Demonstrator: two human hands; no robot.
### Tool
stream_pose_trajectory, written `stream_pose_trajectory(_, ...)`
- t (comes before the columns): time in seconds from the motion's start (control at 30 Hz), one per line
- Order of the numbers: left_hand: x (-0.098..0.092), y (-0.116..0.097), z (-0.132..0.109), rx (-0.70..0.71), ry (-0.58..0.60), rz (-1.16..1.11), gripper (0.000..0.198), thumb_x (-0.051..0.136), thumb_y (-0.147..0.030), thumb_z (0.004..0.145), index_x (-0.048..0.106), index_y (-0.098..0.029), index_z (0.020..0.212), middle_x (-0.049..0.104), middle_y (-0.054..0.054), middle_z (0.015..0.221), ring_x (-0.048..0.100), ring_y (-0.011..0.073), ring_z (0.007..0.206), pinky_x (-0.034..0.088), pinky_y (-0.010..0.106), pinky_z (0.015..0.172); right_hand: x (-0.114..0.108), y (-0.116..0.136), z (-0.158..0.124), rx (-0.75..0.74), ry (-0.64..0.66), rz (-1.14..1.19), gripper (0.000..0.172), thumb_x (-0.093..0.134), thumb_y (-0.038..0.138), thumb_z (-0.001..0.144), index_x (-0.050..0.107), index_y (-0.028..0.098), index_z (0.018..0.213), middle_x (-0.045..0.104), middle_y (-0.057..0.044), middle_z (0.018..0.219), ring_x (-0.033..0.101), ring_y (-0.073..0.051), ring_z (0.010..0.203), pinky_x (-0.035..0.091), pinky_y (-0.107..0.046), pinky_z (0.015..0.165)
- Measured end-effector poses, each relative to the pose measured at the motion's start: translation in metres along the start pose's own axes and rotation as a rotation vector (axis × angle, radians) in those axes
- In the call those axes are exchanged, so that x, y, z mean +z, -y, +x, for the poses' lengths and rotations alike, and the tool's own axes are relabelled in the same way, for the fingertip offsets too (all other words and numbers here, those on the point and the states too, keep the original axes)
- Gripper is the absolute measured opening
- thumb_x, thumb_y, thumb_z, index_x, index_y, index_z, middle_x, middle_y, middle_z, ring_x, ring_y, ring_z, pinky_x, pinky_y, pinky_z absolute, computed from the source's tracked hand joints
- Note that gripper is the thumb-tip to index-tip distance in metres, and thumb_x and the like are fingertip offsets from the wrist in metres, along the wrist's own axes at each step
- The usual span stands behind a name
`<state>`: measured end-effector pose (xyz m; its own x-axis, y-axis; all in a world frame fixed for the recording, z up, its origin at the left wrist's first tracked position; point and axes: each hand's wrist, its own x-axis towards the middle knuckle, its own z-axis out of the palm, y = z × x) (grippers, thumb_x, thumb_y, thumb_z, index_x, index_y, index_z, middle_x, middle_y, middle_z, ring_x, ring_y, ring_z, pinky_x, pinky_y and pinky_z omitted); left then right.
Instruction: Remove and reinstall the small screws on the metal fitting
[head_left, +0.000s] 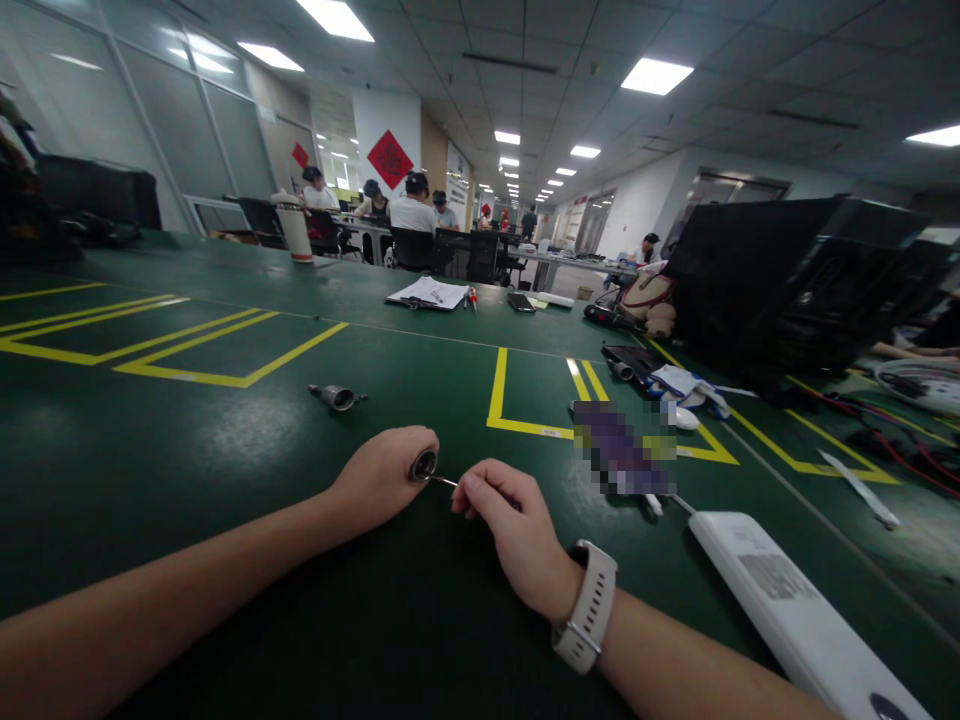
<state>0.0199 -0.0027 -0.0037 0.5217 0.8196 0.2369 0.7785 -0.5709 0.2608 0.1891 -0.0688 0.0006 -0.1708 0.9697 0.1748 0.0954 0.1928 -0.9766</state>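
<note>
Forearms [187, 600] reach in: left hand [379, 475] around a dark metal cylinder [424, 464], right hand [517, 535] on a thin metal rod [444, 481]

Through the head view, I see my bare forearms run in from the lower corners, with a pale watch strap [589, 605] on the right wrist. Outside that wrist, a long white box [787, 600] with a cable [681, 504] at its far end slants off to the lower right.

My left hand is curled around the cylinder, whose round mouth is turned toward my right hand. The right hand is narrow, pinching the rod between thumb and fingers. The rod bridges the small gap between the hands and reaches the mouth; from here I cannot tell whether its tip is inside. Both hands are over the green bench [187, 500].

Just beyond my left hand lies a second metal part [337, 398]. Right of my right hand is a pixelated purple patch [619, 445]; I cannot make out what it covers. Past it are a white rounded object [682, 416] and a blue-and-white cloth [686, 385]. Yellow tape [517, 426] marks outlines beyond the hands on both sides. Well ahead of the hands lie papers [429, 291] and a phone [521, 302]; a white cup [295, 230] stands farther left. Several people [412, 212] sit beyond the bench.
</note>
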Motion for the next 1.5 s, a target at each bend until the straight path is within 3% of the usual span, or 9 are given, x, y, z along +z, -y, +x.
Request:
stream_pose_trajectory(0.2,0.0,-0.001,0.001,0.009,0.012,0.007,0.006,0.044,-0.013,0.071,0.045,-0.019,0.069,0.052,0.001,0.069,0.05,0.0165,0.065,0.035,0.026,0.056,0.0,-0.002,-0.002,-0.091,-0.099,-0.036,0.024,0.045,0.024,0.086,0.06,0.017,0.069,0.056,0.0,0.068,0.051,-0.014,0.068,0.038,-0.026,0.063)
stream_pose_trajectory(0.33,0.0,0.0,0.001,0.032,0.016,0.015,0.007,0.044,-0.013,0.072,0.046,-0.019,0.069,0.053,0.001,0.069,0.05,0.0163,0.064,0.035,0.026,0.057,0.001,-0.003,0.0,-0.067,-0.089,-0.046,0.024,0.046,0.024,0.084,0.061,0.017,0.066,0.056,0.0,0.067,0.051,-0.014,0.067,0.037,-0.026,0.061)
stream_pose_trajectory(0.6,-0.001,0.0,-0.002,0.168,0.033,-0.031,0.011,0.043,-0.009,0.073,0.05,-0.017,0.071,0.054,0.002,0.071,0.051,0.0161,0.068,0.039,0.028,0.066,-0.005,-0.011,0.01,0.115,-0.111,0.429,0.021,0.048,0.02,0.074,0.059,0.016,0.056,0.054,0.0,0.054,0.047,-0.012,0.054,0.035,-0.025,0.054)
stream_pose_trajectory(0.77,0.001,0.005,-0.001,0.164,0.005,-0.12,0.009,0.044,-0.01,0.072,0.049,-0.018,0.069,0.054,0.001,0.071,0.051,0.0151,0.068,0.039,0.026,0.064,-0.006,-0.012,0.012,0.149,-0.093,0.532,0.021,0.048,0.02,0.074,0.06,0.015,0.057,0.055,-0.001,0.055,0.047,-0.012,0.054,0.035,-0.025,0.053)
stream_pose_trajectory(0.9,0.001,0.005,0.0,0.11,-0.018,-0.095,0.007,0.045,-0.012,0.072,0.048,-0.018,0.069,0.054,0.001,0.07,0.05,0.0153,0.066,0.038,0.026,0.061,-0.004,-0.014,0.01,0.098,-0.111,0.486,0.02,0.049,0.021,0.077,0.06,0.016,0.062,0.057,-0.001,0.06,0.048,-0.012,0.057,0.035,-0.025,0.055)
stream_pose_trajectory(1.1,-0.003,-0.004,-0.001,0.059,0.013,0.089,0.01,0.043,-0.009,0.072,0.048,-0.017,0.068,0.053,0.002,0.069,0.05,0.0176,0.066,0.037,0.029,0.061,-0.001,-0.006,0.003,-0.004,-0.088,0.122,0.024,0.048,0.024,0.082,0.062,0.017,0.064,0.057,0.0,0.062,0.049,-0.013,0.062,0.037,-0.026,0.06)
stream_pose_trajectory(1.2,-0.004,-0.004,-0.001,0.046,0.019,0.118,0.01,0.044,-0.009,0.072,0.047,-0.018,0.068,0.053,0.003,0.069,0.05,0.0181,0.066,0.037,0.029,0.06,-0.001,-0.003,0.003,-0.015,-0.047,0.073,0.024,0.048,0.025,0.082,0.062,0.017,0.064,0.057,0.0,0.062,0.05,-0.013,0.063,0.038,-0.026,0.059)
stream_pose_trajectory(1.5,0.001,0.004,0.0,0.108,-0.055,-0.117,0.009,0.044,-0.011,0.071,0.045,-0.018,0.066,0.05,-0.001,0.066,0.048,0.0142,0.063,0.036,0.025,0.058,-0.001,-0.013,0.008,0.099,-0.052,0.47,0.021,0.05,0.022,0.078,0.062,0.015,0.062,0.058,-0.001,0.058,0.049,-0.012,0.056,0.037,-0.024,0.055)
